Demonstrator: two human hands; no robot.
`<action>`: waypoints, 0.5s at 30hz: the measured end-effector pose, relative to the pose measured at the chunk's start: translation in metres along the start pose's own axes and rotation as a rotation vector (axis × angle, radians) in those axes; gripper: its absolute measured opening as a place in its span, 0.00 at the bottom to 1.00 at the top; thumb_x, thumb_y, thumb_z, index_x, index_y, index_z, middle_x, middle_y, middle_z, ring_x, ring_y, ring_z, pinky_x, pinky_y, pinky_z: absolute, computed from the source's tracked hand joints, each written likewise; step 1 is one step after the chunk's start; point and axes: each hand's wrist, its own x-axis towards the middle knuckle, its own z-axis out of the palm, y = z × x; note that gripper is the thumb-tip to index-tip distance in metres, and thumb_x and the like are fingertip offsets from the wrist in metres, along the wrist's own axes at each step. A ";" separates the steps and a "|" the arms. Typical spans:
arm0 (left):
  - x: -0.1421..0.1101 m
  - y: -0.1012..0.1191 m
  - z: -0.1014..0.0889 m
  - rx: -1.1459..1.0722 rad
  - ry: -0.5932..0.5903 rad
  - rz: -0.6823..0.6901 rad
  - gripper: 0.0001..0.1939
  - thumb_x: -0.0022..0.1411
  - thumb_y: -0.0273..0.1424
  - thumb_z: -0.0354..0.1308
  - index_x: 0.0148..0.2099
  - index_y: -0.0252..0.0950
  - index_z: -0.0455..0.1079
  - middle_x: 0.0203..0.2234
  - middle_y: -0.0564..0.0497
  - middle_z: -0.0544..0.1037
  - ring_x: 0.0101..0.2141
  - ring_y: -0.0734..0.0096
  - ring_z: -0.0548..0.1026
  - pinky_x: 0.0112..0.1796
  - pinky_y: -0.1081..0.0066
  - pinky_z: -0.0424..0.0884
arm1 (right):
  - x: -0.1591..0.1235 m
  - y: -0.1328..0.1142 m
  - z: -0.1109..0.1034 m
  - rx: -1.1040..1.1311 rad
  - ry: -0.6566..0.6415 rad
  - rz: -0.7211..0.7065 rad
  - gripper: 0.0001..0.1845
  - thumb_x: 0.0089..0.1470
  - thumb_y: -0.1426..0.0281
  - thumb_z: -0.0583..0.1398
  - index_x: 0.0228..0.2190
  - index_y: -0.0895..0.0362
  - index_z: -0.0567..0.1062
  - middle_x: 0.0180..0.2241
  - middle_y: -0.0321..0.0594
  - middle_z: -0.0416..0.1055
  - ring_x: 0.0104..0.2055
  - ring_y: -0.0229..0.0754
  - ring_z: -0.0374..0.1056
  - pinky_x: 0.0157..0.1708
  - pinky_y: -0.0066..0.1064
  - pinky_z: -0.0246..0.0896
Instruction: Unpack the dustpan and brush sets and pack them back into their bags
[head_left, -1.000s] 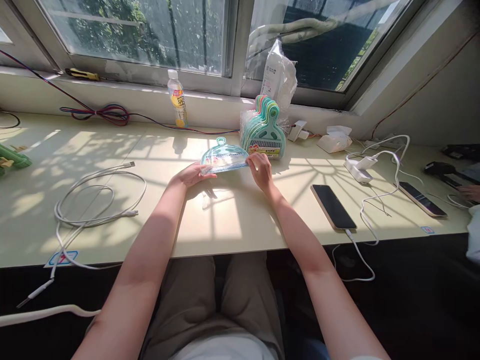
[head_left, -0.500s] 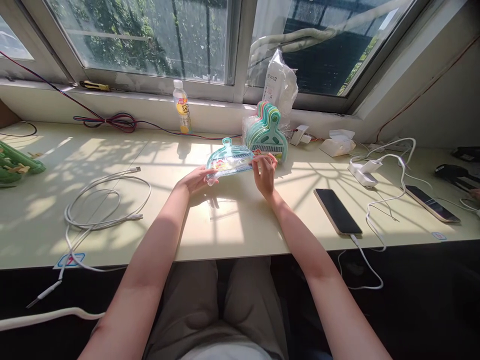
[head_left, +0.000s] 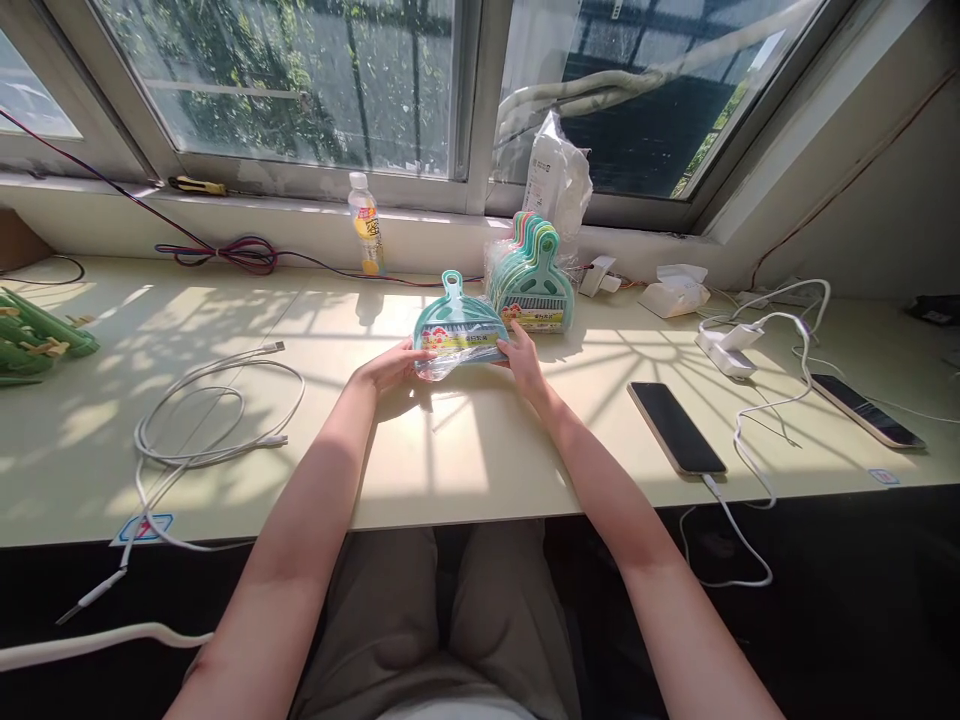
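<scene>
Between both hands is a teal mini dustpan and brush set (head_left: 459,322) in clear plastic wrap, with a yellow printed label across its front. My left hand (head_left: 394,364) grips its lower left corner, thumb on the front. On the lower right corner, my right hand (head_left: 525,362) is closed with the thumb in front; its other fingers are partly hidden behind. The set is tilted up just above the table, its handle hole pointing away from me. Right behind it stands a row of similar dustpan sets (head_left: 538,275), in teal with pink and yellow edges farther back.
On the table (head_left: 420,470), a coiled white cable (head_left: 217,455) lies left and a phone (head_left: 676,428) right. A drink bottle (head_left: 366,225) stands by the window. A power adapter (head_left: 726,350), second phone (head_left: 868,410), tissue pack (head_left: 675,290) and green bundle (head_left: 41,340) are farther out.
My right hand has moved down from the wrap's upper right edge to the set's lower right corner. The set has turned its label more squarely toward me.
</scene>
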 end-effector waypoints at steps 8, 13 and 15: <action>0.001 0.002 0.024 0.096 -0.027 0.391 0.60 0.52 0.41 0.79 0.79 0.52 0.51 0.74 0.39 0.60 0.65 0.48 0.71 0.57 0.51 0.78 | -0.003 -0.007 -0.007 0.100 0.118 -0.008 0.19 0.52 0.59 0.68 0.44 0.55 0.80 0.43 0.44 0.83 0.50 0.51 0.79 0.52 0.44 0.80; 0.010 -0.003 0.040 0.394 0.236 0.436 0.21 0.56 0.34 0.76 0.50 0.38 0.77 0.68 0.37 0.64 0.70 0.43 0.62 0.63 0.53 0.71 | -0.004 -0.007 -0.008 0.125 0.129 -0.009 0.21 0.52 0.59 0.67 0.46 0.55 0.78 0.45 0.46 0.82 0.51 0.50 0.79 0.53 0.44 0.80; 0.015 -0.005 0.041 0.327 0.356 0.354 0.10 0.65 0.33 0.68 0.45 0.37 0.73 0.64 0.38 0.67 0.70 0.47 0.62 0.63 0.58 0.71 | -0.004 -0.007 -0.004 0.132 0.111 -0.012 0.23 0.51 0.59 0.67 0.47 0.55 0.79 0.44 0.44 0.83 0.49 0.50 0.79 0.51 0.44 0.81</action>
